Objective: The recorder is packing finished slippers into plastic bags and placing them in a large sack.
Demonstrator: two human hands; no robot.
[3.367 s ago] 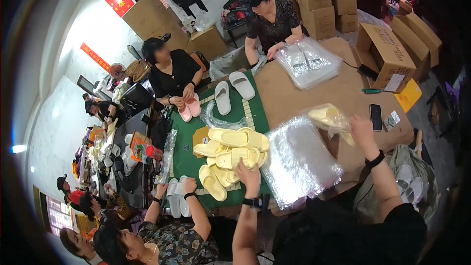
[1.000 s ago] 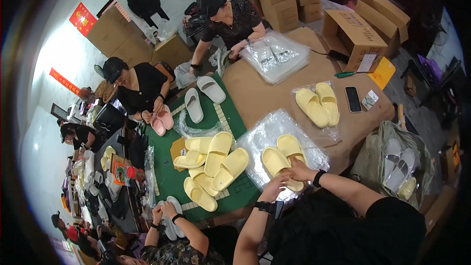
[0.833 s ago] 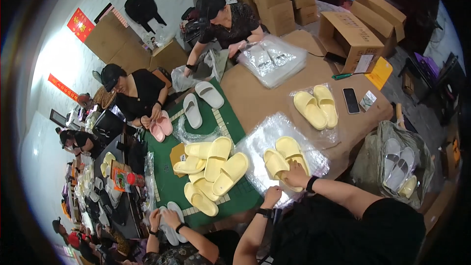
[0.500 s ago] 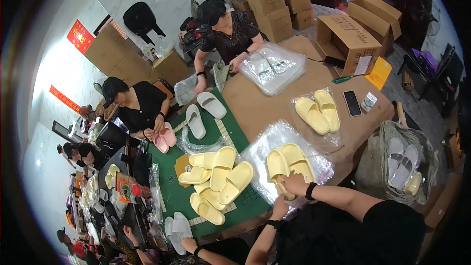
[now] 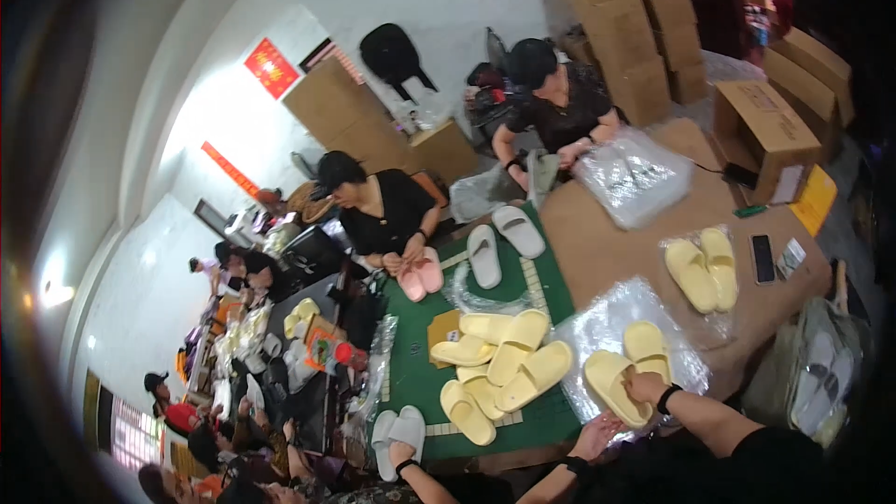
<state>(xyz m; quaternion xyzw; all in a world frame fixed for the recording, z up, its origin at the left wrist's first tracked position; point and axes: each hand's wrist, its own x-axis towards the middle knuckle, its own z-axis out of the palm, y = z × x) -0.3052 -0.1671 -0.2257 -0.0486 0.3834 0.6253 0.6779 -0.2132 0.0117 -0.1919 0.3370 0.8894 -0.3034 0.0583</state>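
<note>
resting on a yellow slipper pair atop clear bags, the right hand grips one; the left hand hovers loose-fingered. one bagged pair is done, the loose yellow pile remains.

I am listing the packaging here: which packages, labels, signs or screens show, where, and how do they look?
Clear plastic bags: shiny stack under the yellow slippers that the right hand touches.
Bagged yellow pair: on the brown table, right.
Open cardboard box: brown, far right.
Stacked cartons: brown, by the back wall.
Red signs: on the white wall, left.
Phone: dark, flat, near the table's right edge.
</note>
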